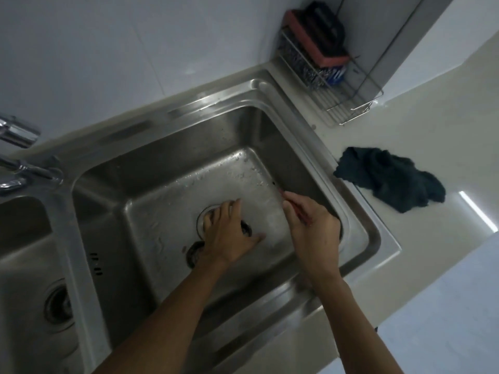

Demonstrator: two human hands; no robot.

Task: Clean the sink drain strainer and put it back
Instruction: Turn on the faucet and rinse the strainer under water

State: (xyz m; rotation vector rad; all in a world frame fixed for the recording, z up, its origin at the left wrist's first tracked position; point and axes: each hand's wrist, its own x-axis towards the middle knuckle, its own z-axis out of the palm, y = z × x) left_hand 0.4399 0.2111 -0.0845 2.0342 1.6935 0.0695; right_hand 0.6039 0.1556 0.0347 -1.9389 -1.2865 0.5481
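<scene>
The left hand lies over the drain in the sink, fingers spread on the strainer beneath them. The right hand fingers pinch a thin red stick just beside.

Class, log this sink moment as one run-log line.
left hand: on drain strainer | right hand: holding thin reddish tool | sink: wet

free: sink basin floor upper centre | blocked: left hand over drain, centre | tabletop right: cloth, wire rack
</scene>
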